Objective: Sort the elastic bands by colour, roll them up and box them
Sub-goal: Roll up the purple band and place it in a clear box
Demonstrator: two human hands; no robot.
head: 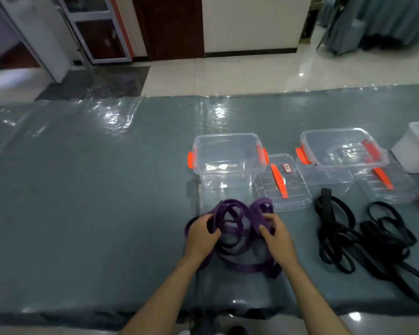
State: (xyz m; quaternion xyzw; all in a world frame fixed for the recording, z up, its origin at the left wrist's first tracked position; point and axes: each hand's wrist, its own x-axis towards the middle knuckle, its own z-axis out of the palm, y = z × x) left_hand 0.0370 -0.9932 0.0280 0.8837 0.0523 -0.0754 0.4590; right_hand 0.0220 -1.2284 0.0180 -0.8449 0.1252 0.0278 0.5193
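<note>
While both hands hold them, purple bands (237, 228) lie loosely tangled.

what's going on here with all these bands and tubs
A person is gathering a tangle of flat purple elastic bands on a grey-blue covered table, the left hand and right hand each gripping part of the bunch. Just beyond stands an empty clear plastic box with orange clips, its clear lid lying beside it. A pile of black elastic bands lies loose to the right, near a second clear box. Nothing is boxed yet.
</note>
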